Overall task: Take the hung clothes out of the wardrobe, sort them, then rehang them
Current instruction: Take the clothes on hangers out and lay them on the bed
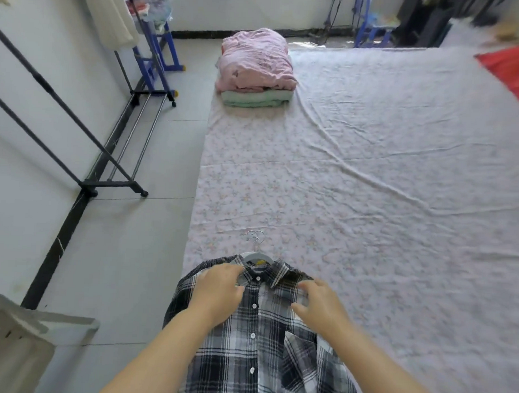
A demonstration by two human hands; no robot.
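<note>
Now the plaid shirt (253, 343) lies flat on the near edge of the bed (371, 170), hanger (254, 256) inside, probably for sorting. Left hand (219, 292) pinches the collar steady; right hand (322, 304), loosely spread, hovers at the other shoulder.

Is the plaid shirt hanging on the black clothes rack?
No, the plaid shirt lies on the floral sheet, apart from the rack, with a hanger in its collar.
</note>
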